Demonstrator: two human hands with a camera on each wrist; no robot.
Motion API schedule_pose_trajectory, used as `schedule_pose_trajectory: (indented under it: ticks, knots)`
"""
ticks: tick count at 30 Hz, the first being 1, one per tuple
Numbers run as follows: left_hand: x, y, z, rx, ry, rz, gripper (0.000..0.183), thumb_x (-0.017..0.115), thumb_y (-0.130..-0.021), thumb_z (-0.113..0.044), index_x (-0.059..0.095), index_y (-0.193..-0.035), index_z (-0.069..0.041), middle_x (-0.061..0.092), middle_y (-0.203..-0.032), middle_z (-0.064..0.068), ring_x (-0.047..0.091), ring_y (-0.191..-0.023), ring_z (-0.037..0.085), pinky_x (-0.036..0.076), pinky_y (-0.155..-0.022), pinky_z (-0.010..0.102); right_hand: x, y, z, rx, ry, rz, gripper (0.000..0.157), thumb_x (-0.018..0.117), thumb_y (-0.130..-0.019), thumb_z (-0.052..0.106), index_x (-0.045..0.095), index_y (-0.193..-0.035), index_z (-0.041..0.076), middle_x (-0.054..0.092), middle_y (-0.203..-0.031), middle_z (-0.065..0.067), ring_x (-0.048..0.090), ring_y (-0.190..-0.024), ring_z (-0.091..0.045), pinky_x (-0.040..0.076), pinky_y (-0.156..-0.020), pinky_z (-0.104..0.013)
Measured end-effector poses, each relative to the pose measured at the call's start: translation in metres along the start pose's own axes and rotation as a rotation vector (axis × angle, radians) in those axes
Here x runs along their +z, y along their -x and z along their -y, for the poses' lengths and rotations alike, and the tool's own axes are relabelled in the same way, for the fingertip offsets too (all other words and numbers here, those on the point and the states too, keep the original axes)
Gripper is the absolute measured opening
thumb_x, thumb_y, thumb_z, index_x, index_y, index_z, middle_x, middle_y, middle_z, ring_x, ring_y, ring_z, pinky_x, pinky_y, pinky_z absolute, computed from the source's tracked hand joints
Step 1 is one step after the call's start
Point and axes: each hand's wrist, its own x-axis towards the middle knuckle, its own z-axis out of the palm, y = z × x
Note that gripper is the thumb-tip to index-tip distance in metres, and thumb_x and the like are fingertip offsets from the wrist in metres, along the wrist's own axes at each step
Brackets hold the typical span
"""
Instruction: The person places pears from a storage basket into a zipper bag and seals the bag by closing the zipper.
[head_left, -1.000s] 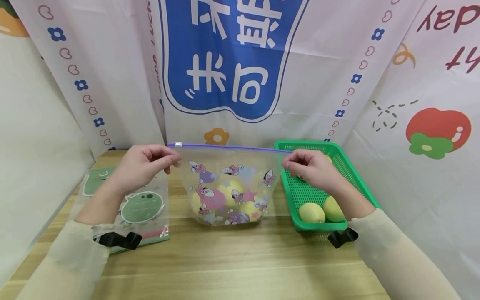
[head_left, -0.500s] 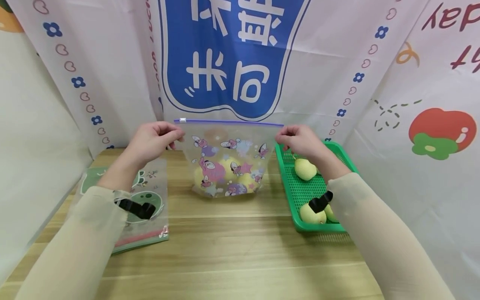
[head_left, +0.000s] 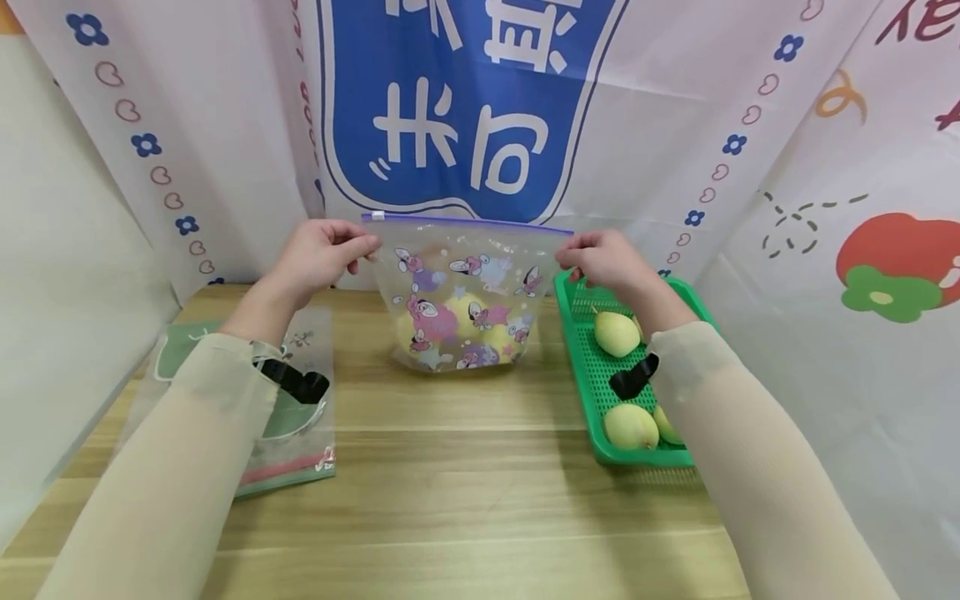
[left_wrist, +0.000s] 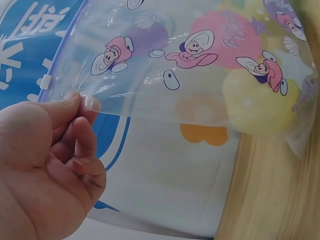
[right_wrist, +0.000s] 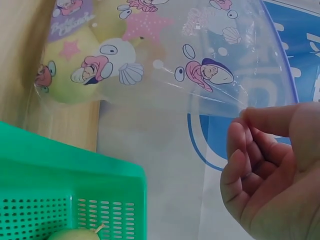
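Observation:
A clear zip bag (head_left: pixel 465 283) with pink cartoon prints and a purple zip along its top hangs upright between my hands. Yellow pears (left_wrist: pixel 260 100) show through its lower part. My left hand (head_left: pixel 326 254) pinches the upper left edge, just below the white slider (head_left: pixel 377 216). At the opposite edge my right hand (head_left: pixel 603 258) pinches the film between thumb and fingertips. The zip runs nearly straight, and the slider sits at its left end. In the right wrist view, the right thumb and fingertips meet at the bag's side edge (right_wrist: pixel 235 102).
To the right stands a green basket (head_left: pixel 588 417) with several pears (head_left: pixel 632 427), partly under my right forearm. Another printed bag (head_left: pixel 288 454) with a red stripe lies flat on the wooden table (head_left: pixel 450 483) at left. A printed cloth (head_left: pixel 637 125) hangs behind.
Both hands have raised the bag and moved it away toward the back cloth. More of the basket's pears show as the right arm has shifted. The pinch on both edges stays the same.

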Motion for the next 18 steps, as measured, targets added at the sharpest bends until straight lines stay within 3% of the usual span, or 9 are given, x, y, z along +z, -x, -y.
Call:
schedule_pose_trajectory:
  ticks: [5,9,13,18]
  knots:
    - [0.002,-0.008,0.002,-0.061,0.013,-0.019,0.042,0.069,-0.109,-0.045,0.076,-0.122,-0.006,0.067,-0.083,-0.013,0.055,-0.076,0.012,0.043,-0.061,0.028,0.001,-0.006,0.002,0.022,0.035,-0.005,0.026,0.060,-0.112,0.023,0.073,-0.123,0.003,0.069,-0.111,-0.006,0.066,-0.085,-0.016,0.051,-0.076,-0.030]
    - [0.012,-0.016,0.009,-0.112,0.014,-0.031,0.040,0.067,-0.110,-0.041,0.075,-0.124,-0.005,0.070,-0.096,-0.008,0.060,-0.082,0.012,0.048,-0.069,0.026,0.007,-0.019,-0.004,0.055,0.063,0.006,0.027,0.061,-0.112,0.023,0.073,-0.126,0.004,0.071,-0.115,-0.009,0.067,-0.086,-0.017,0.053,-0.075,-0.029]
    - [0.022,-0.025,0.017,-0.147,0.055,-0.038,0.041,0.066,-0.111,-0.040,0.072,-0.131,-0.004,0.072,-0.105,-0.004,0.068,-0.087,0.009,0.053,-0.077,0.025,0.013,-0.033,-0.011,0.083,0.043,0.002,0.027,0.063,-0.112,0.024,0.072,-0.126,0.002,0.073,-0.112,-0.011,0.067,-0.081,-0.014,0.056,-0.076,-0.031]
    - [0.028,-0.034,0.017,-0.170,0.140,-0.079,0.039,0.065,-0.112,-0.034,0.071,-0.136,-0.003,0.076,-0.101,-0.004,0.073,-0.090,0.006,0.060,-0.080,0.021,0.016,-0.045,-0.015,0.113,-0.017,-0.028,0.026,0.063,-0.113,0.021,0.071,-0.125,0.000,0.075,-0.107,-0.009,0.072,-0.083,-0.014,0.060,-0.080,-0.033]
